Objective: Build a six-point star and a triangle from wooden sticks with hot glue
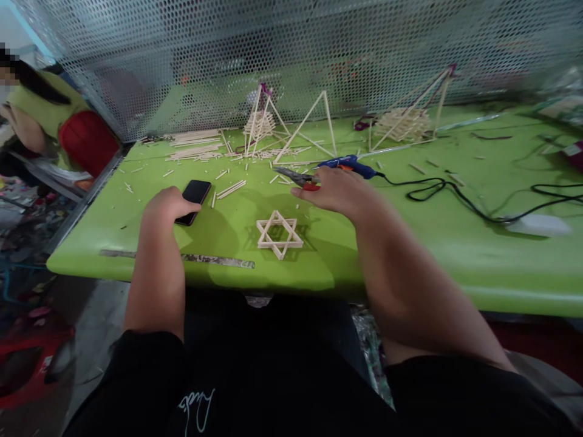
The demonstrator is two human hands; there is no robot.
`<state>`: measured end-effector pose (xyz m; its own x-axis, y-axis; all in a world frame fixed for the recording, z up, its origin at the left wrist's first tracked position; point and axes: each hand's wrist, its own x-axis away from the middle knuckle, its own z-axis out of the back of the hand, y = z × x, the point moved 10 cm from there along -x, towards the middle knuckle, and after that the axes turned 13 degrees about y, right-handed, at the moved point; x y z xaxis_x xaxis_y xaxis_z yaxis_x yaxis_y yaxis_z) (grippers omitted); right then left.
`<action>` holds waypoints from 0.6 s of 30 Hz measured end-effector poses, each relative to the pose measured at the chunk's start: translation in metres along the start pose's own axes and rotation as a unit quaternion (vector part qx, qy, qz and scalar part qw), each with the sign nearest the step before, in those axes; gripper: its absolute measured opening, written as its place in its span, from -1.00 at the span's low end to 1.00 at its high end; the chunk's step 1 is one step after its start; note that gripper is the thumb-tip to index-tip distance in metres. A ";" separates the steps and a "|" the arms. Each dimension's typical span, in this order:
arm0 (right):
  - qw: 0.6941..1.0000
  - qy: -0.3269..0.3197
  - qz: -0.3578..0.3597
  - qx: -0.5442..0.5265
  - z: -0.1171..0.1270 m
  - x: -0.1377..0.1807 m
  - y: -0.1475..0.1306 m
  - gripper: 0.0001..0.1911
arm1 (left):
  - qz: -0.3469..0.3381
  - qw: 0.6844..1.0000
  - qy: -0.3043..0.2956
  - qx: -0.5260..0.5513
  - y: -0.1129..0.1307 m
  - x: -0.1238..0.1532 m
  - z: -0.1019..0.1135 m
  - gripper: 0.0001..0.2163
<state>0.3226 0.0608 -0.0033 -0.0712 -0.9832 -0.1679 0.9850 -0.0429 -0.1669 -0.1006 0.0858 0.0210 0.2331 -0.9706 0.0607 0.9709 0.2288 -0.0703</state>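
Observation:
At the left of the table my left hand (166, 205) grips the near left side of a black smartphone (197, 192), its thumb lying across the lower end. My right hand (334, 189) is closed over the red handles of pliers (294, 176), whose jaws point left; most of its fingers are hidden beneath the palm. Just behind that hand rests a blue glue gun (348, 164) with a black cord. Between my arms a six-pointed star of wooden sticks (279, 243) lies on the green table (328, 261).
Stick frames with woven-looking stick stacks stand at the back, one left (259, 124) and one right (403, 124). Loose wooden sticks (195, 144) are heaped at back left. A metal ruler (218, 261) lies near the front edge. A person (39, 115) sits beyond the left end.

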 end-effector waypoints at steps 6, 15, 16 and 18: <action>1.000 -0.003 -0.005 -0.014 -0.002 0.000 0.001 -0.22 | -0.008 1.000 0.004 -0.010 0.000 -0.006 0.000 -0.37; 1.000 0.019 0.003 -0.011 -0.003 -0.004 0.004 -0.24 | -0.147 0.984 0.099 0.022 0.101 0.000 0.034 -0.42; 1.000 0.017 0.001 -0.013 -0.004 -0.004 0.005 -0.24 | -0.162 0.983 0.086 0.027 0.118 -0.002 0.029 -0.51; 1.000 0.011 -0.003 -0.018 -0.004 -0.004 0.006 -0.23 | -0.179 0.982 0.057 0.023 0.143 -0.009 0.016 -0.64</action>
<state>0.3285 0.0654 -0.0076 -0.0804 -0.9787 -0.1890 0.9784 -0.0412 -0.2027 0.0373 0.1288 0.0259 -0.1279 -0.9910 -0.0389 0.9917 -0.1272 -0.0195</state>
